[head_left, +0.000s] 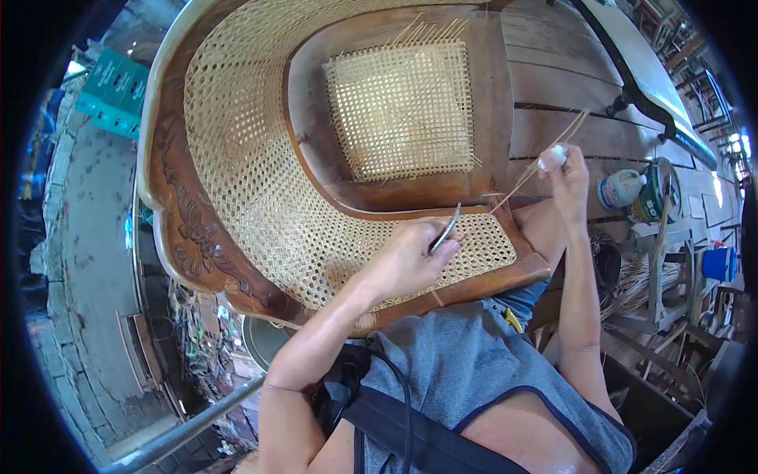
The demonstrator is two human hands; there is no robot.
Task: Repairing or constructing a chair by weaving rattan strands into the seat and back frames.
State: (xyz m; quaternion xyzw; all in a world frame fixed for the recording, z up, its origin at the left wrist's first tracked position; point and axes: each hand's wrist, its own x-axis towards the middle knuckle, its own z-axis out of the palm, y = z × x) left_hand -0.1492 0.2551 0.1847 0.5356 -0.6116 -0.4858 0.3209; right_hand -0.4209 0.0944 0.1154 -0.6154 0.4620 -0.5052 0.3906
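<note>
A carved wooden chair (pixel 207 225) with woven cane panels lies before me. My left hand (pixel 414 251) is closed around a slim, pointed metal tool (pixel 449 228), just above the cane panel (pixel 491 243) of the near arm. My fingers hide its lower end, and I cannot tell its exact kind. To the right, my right hand (pixel 570 180) pinches thin cane strands (pixel 524 180) that run from the panel's upper edge up past the fingers. Something white (pixel 553 158), perhaps a finger wrapping, shows at these fingertips.
Loose cane ends stick out along the far edge of the square seat panel (pixel 403 110). On the right stand a whitish bottle (pixel 622 189), a dark green can (pixel 654 189) and a bundle of cane (pixel 643 284). A metal rail (pixel 185 426) crosses the lower left.
</note>
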